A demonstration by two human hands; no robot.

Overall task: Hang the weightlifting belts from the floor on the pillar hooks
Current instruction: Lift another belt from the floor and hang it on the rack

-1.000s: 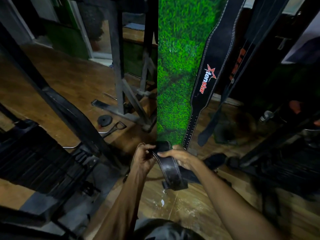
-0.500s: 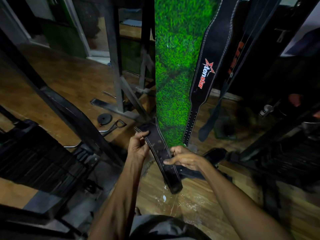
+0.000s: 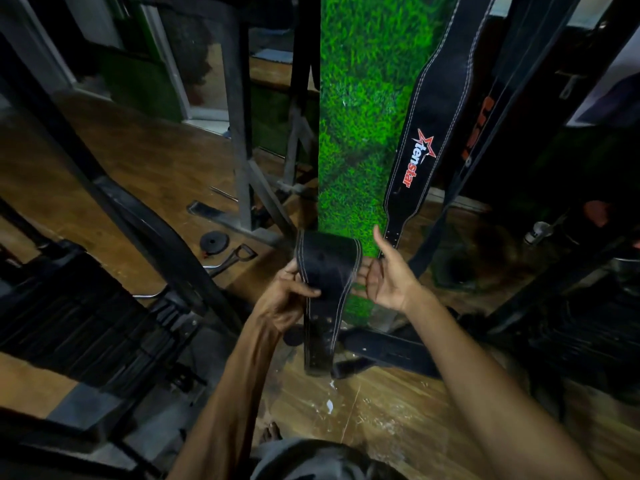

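a black belt (image 3: 327, 268) is held folded, its long axis hanging down toward the floor, before the green pillar (image 3: 360, 133); gripped by the left hand (image 3: 287, 299), steadied by the right hand (image 3: 388, 275), whose fingers are outstretched.

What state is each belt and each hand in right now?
Held belt: lifted, folded over, tail hanging down, not yet hung.
Tenstar belt: hanging against the green pillar.
Floor belt: lying on the floor.
Left hand: gripping the held belt's left edge.
Right hand: palm open, thumb up, fingers behind the held belt's right edge.
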